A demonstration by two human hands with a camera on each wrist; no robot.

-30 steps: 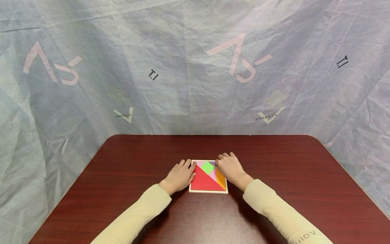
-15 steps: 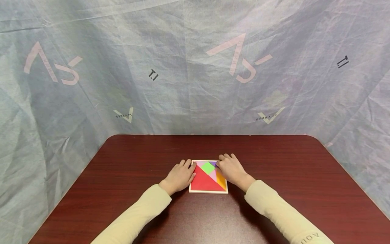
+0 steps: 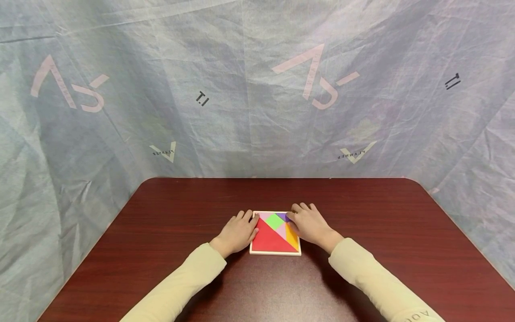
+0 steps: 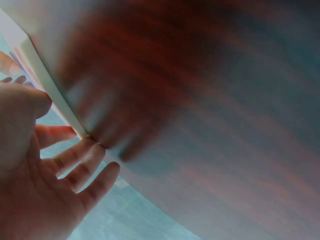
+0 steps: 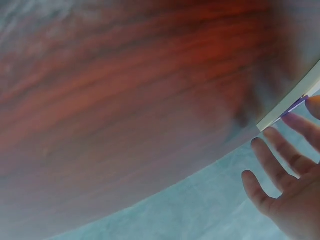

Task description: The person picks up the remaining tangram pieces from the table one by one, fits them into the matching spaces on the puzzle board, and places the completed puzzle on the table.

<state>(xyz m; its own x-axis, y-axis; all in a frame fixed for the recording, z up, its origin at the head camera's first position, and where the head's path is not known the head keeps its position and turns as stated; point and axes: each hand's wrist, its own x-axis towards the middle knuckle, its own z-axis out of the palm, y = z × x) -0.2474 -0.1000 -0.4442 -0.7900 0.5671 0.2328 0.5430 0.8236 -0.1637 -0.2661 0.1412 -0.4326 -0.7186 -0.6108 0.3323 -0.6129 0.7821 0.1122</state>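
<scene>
A square tangram [image 3: 275,246] in a thin pale frame lies on the table, its flat coloured pieces filling the frame. Red [image 3: 271,239], green [image 3: 275,221], pink and orange [image 3: 292,237] pieces show. My left hand [image 3: 237,232] rests along the left edge, index fingertip on the far left corner and the other fingers [image 4: 97,187] loosely extended beside the frame. My right hand [image 3: 311,223] lies over the far right corner with its index fingertip on the purple triangle [image 3: 283,217]. In the right wrist view its fingers [image 5: 272,162] are fairly straight and spread, and the purple piece shows just above the frame's rim.
The dark red wooden table [image 3: 193,205] spreads around the tangram. Behind it and at both sides hangs a grey-blue printed sheet [image 3: 241,134]. Pale sleeves [image 3: 189,277] cover both forearms.
My right hand has shifted slightly to the right and uncovered more of the purple triangle. My left hand and the frame have stayed in place.
</scene>
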